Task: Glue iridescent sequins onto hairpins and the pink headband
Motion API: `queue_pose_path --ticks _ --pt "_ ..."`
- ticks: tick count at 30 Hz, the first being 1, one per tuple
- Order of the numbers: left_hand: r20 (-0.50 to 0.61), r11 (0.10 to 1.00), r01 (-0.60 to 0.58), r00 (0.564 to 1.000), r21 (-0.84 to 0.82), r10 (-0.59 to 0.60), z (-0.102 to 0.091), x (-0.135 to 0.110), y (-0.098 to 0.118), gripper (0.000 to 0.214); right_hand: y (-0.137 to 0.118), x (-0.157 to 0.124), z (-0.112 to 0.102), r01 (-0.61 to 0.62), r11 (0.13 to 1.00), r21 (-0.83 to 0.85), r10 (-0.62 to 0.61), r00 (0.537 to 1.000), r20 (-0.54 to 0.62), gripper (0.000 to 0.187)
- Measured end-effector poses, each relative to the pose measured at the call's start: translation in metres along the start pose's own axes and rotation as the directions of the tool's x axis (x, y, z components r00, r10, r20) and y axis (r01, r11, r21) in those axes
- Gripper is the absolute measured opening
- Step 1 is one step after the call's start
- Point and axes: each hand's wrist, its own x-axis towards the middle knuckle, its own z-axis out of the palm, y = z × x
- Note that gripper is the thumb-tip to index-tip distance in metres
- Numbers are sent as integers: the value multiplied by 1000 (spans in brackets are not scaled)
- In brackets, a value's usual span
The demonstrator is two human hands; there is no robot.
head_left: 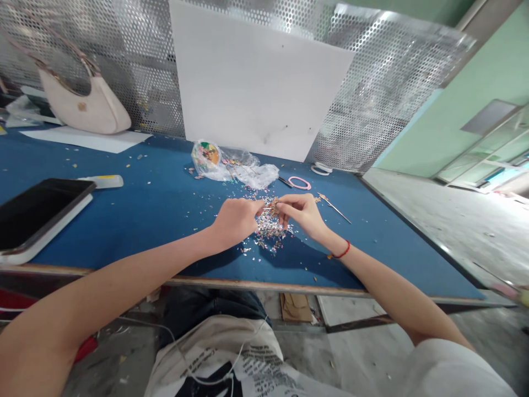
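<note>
My left hand [242, 220] is closed, its thumb and fingers pinching a thin silvery stem. My right hand [306, 216] grips the gold ornamental end [273, 207] at the stem's other side; together they look like a hairpin. The fingers cover much of it. Under both hands lies a scattered heap of small shiny multicoloured sequins [270, 231]. Just right of my right hand rests another gold-headed hairpin [336, 208] on the blue tabletop [380, 231].
Behind the hands are clear plastic bags [252, 171] with colourful contents and a pink loop [300, 183] beside a dark piece. A white ring [321, 169] lies near the perforated wall. At left are a phone-like device [45, 215], a small bottle [108, 181] and a handbag [85, 102].
</note>
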Motion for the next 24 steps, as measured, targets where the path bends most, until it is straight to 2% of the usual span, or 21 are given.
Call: queue_pose_path --ticks 10,14,18,24 --pt "-19 1000 -27 999 10 27 1 -1 0 28 2 -1 -4 44 990 -134 -43 999 14 17" --pt "-24 996 -83 996 45 84 1 -3 0 29 1 0 -6 16 992 -122 -12 999 35 16" --pt "-8 985 -143 989 95 144 1 -4 -1 29 -1 0 -4 -15 986 -164 14 1000 -9 12" --pt "37 987 -132 991 97 129 3 -4 1 28 -6 -2 3 -22 955 -295 -1 997 -76 17"
